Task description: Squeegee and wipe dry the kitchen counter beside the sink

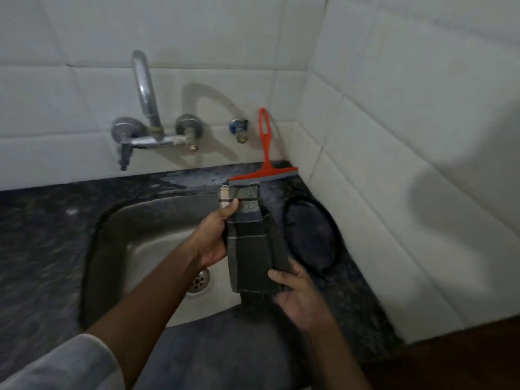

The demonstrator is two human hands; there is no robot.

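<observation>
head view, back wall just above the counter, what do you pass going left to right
tap → small blue valve → red squeegee leaning in the corner

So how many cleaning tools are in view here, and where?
2. The red squeegee stands against the tiled wall at the counter's back corner. The striped cloth is held over the sink's right edge by the left hand and right hand.
</observation>
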